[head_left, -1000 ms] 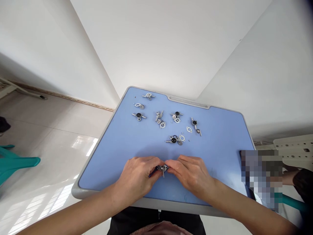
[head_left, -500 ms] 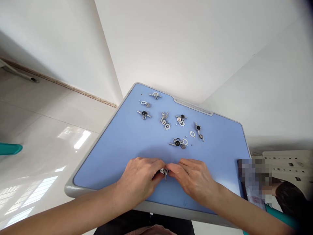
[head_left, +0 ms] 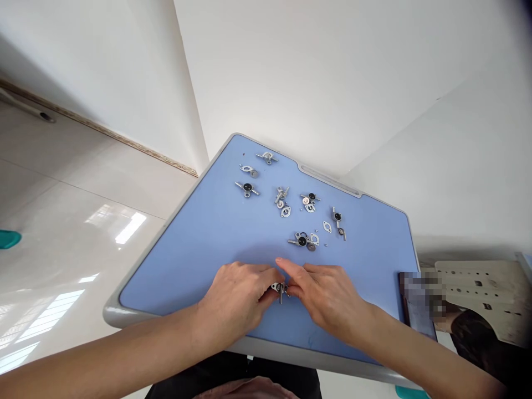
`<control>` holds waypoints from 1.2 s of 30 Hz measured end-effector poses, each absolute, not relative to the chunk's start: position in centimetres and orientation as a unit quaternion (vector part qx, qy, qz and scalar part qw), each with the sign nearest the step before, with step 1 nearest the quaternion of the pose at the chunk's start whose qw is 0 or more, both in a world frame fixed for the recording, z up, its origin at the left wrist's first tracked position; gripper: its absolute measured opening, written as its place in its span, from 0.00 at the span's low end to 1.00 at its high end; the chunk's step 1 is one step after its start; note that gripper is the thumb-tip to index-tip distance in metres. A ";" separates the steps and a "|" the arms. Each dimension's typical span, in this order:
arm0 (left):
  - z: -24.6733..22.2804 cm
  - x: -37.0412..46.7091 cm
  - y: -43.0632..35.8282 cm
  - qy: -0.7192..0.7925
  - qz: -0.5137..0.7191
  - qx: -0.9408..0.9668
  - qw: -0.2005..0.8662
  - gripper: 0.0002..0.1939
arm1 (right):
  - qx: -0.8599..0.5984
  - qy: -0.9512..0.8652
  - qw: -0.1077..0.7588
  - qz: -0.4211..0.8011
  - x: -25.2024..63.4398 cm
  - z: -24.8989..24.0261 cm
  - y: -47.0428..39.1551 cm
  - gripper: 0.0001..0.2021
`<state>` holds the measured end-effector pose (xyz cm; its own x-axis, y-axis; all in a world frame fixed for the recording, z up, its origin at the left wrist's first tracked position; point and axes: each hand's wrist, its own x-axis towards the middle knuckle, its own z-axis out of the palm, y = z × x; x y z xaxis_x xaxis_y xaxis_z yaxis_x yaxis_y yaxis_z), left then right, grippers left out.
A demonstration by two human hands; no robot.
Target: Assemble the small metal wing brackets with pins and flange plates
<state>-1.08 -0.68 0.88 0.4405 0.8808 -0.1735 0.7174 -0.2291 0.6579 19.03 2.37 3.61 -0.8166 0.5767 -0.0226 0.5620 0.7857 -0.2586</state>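
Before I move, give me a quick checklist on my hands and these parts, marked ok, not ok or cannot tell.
1. Metal part held by the left hand: ok, pinched between thumb and fingers.
2. Right hand gripping that part too: cannot tell; its fingertips are at the part's right side, index finger extended.
3. Loose oval plate in plain view: ok, lying beyond the right hand.
4. Tiny metal pieces gathered together: not ok, scattered on the blue tabletop.
5. Everything inside the held part seated: cannot tell, too small and partly covered by fingers.
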 end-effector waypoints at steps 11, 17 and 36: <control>0.7 -1.1 -0.6 0.508 0.123 0.786 0.331 0.10 | -0.390 -0.869 -0.017 0.304 18.4 4.0 4.4 0.04; 0.9 -1.2 -0.6 0.506 0.135 0.778 0.346 0.11 | -0.377 -0.850 0.050 0.365 19.1 3.7 4.3 0.07; 0.6 -1.3 -0.8 0.509 0.168 0.771 0.343 0.10 | -0.338 -0.918 0.106 0.179 19.4 2.3 3.4 0.04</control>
<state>-1.33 -0.83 0.61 0.4258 0.9003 -0.0908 0.6699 -0.2462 0.7005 19.39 3.38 2.31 -0.7493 0.6580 0.0745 0.5821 0.7081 -0.3996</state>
